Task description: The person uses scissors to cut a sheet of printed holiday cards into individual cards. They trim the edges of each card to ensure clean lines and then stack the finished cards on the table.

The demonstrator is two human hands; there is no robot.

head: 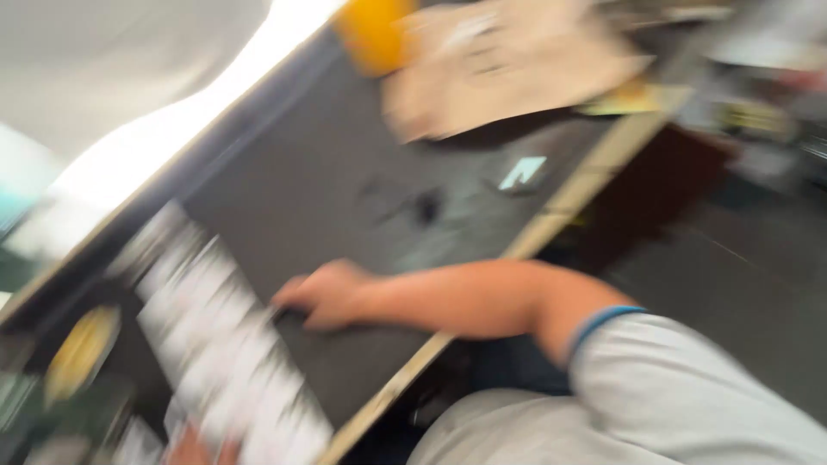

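The whole view is heavily motion-blurred and tilted. My right hand (pixel 326 294) lies on a dark tabletop (pixel 327 172), its fingers curled at the edge of a long band of white, paper-like items (pixel 215 344). The blur hides whether it grips anything. My bare forearm and grey sleeve with a blue cuff reach in from the lower right. Only a sliver of my left hand (pixel 196 449) shows at the bottom edge, under the white band, and what it holds is hidden.
Brown cardboard sheets (pixel 500 65) and a yellow object (pixel 372 33) lie at the table's far end. A small pale-blue card (pixel 522 172) and a small dark item (pixel 426 207) sit mid-table. A yellow round thing (pixel 82 351) is at left. The table's wooden edge (pixel 568 194) borders dark floor.
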